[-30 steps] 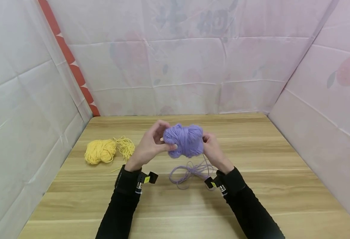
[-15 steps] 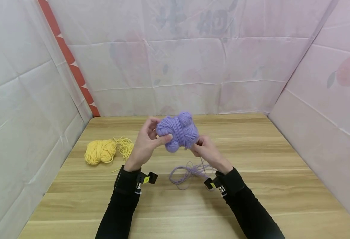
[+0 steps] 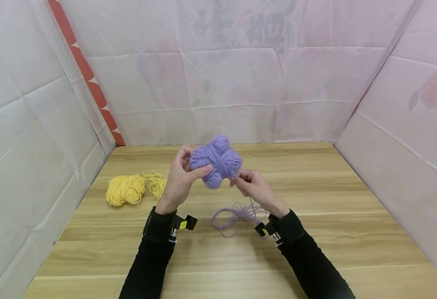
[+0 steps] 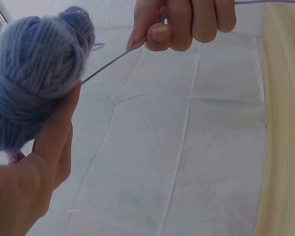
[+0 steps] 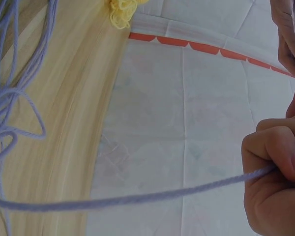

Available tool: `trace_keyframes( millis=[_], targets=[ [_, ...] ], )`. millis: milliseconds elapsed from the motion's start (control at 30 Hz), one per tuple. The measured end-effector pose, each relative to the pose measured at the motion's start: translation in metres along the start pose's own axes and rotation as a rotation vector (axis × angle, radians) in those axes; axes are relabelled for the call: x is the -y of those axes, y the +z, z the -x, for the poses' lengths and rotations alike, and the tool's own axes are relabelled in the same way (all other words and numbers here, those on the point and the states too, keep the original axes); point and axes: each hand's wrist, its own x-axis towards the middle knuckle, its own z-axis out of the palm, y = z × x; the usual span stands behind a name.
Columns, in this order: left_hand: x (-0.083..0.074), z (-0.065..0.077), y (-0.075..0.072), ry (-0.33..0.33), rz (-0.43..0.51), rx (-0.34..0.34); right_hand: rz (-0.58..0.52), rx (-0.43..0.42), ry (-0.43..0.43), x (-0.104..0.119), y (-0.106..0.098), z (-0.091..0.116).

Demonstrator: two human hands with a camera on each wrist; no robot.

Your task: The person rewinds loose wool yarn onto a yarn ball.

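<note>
A purple ball of yarn (image 3: 218, 160) is held up above the table by my left hand (image 3: 179, 180), thumb on its near side and fingers behind it. Just right of the ball, my right hand (image 3: 257, 189) pinches the purple strand (image 4: 108, 64), which runs taut from the ball in the left wrist view. From the curled right fingers (image 5: 270, 147) the strand continues down to a loose purple coil (image 3: 237, 216) on the table. Most of the left fingers are hidden behind the ball.
A yellow ball of yarn (image 3: 125, 189) lies on the left of the wooden table (image 3: 218, 265), with a loose yellow tangle (image 3: 155, 183) beside it. Pale printed sheets (image 3: 233, 91) wall in the back and sides. Each wrist bears a small camera (image 3: 188, 223).
The purple ball has moved left and up in my left hand and turned. My right hand has shifted slightly left, and its pinching fingers now show beside the ball. The coil lies still.
</note>
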Motion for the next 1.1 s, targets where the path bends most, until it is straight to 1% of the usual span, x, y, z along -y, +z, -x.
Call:
trace_keyframes(
  millis=[167,267,400,467,600,667,733,833,933,1000,1100],
  targets=[
    [0.002,-0.001,-0.001,-0.003,0.002,-0.032,0.011,0.002,0.0,-0.001,0.0,0.0],
    [0.003,-0.001,-0.001,0.012,0.003,-0.04,0.035,0.002,0.0,-0.003,0.001,-0.001],
    [0.003,-0.002,-0.002,0.019,0.012,-0.052,0.121,-0.012,-0.027,-0.006,0.004,-0.005],
    [0.003,-0.003,-0.002,0.008,0.022,-0.061,0.169,-0.013,-0.038,-0.008,0.006,-0.006],
    [0.004,-0.003,-0.002,-0.018,0.029,-0.075,0.232,0.024,-0.087,-0.01,0.013,-0.007],
    [0.005,-0.004,-0.002,-0.027,0.023,-0.094,0.248,0.055,-0.121,-0.01,0.017,-0.006],
    [0.007,-0.005,-0.001,-0.033,0.014,-0.131,0.268,0.083,-0.16,-0.009,0.021,-0.006],
    [0.011,-0.006,0.0,-0.034,-0.016,-0.202,0.275,0.122,-0.197,-0.004,0.027,-0.003],
    [0.015,-0.007,0.002,-0.027,-0.075,-0.26,0.264,0.147,-0.224,0.003,0.031,0.001],
    [0.017,-0.008,0.003,-0.019,-0.129,-0.278,0.236,0.154,-0.236,0.01,0.031,0.004],
    [0.019,-0.009,0.004,-0.003,-0.205,-0.276,0.197,0.142,-0.227,0.021,0.027,0.01]
  ],
)
